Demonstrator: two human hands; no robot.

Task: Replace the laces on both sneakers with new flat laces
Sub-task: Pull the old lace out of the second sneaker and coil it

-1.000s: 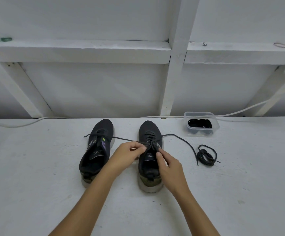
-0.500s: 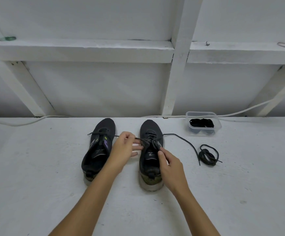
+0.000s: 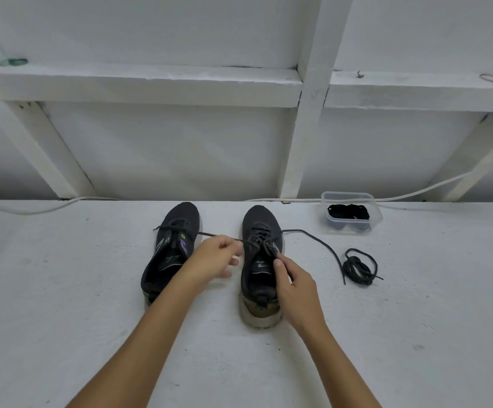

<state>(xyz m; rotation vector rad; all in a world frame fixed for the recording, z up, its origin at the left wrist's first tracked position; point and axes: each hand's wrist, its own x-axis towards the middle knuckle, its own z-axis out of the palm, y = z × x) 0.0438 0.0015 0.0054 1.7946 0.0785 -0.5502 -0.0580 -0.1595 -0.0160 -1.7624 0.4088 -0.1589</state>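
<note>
Dark round lace (image 3: 210, 234) runs leftward from the black mesh right sneaker (image 3: 261, 260); left hand (image 3: 214, 256) pinches it, apparently; right hand (image 3: 293, 285) pinches the eyelet strands.

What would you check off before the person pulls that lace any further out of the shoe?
1. Left hand has hold of the lace: ok, it pinches the strand running left.
2. Right hand steadies the right sneaker: ok, fingers at the eyelets.
3. Lace's free end clear: ok, it trails loose on the table.
4. Left sneaker out of the way: not ok, the strand crosses it.
5. New laces ready: cannot tell; the plastic container holds something dark.
6. Loose lace bundle apart: ok.
</note>
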